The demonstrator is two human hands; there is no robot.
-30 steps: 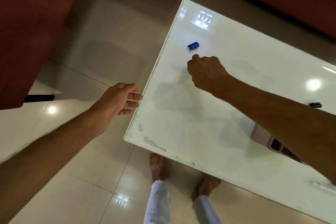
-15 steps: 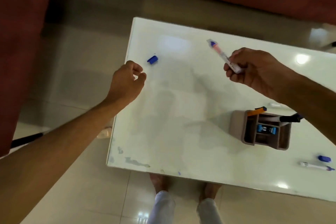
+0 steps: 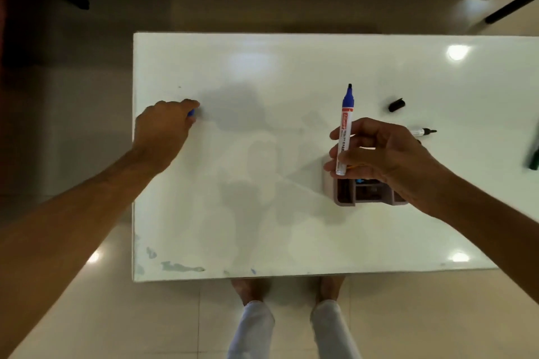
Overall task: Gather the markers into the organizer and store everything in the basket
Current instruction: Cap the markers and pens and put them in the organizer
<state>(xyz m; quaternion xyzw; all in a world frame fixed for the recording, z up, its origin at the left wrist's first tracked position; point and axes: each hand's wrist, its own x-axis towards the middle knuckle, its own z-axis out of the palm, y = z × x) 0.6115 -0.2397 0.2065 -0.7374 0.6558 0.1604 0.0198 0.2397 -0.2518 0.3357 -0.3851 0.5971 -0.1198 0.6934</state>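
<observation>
A: Between the two hands, what lies there?

B: Only bare white surface (image 3: 262, 73). The left hand (image 3: 163, 131) is down near the surface's left edge, fingers curled over a small blue cap (image 3: 191, 112); only a sliver of the cap peeks out by the fingertips.

A: And the right hand (image 3: 382, 154)?

B: It grasps a blue marker (image 3: 344, 128) upright, uncapped, dark tip pointing away from the person. The white barrel has a red band and dark print. I can make out letters like "BOAR", partly covered by the fingers. The brand in the red band is too small to read.

A: Where is the organizer (image 3: 350, 195)?

B: Directly under the right hand, mostly hidden by it. Something blue shows in one compartment.

A: Anything beyond that hand?

B: A loose black cap (image 3: 396, 105) farther out, and just right of the fingers an uncapped black marker (image 3: 424, 132) lying flat. At the far right edge, a blurred green marker (image 3: 534, 157).
</observation>
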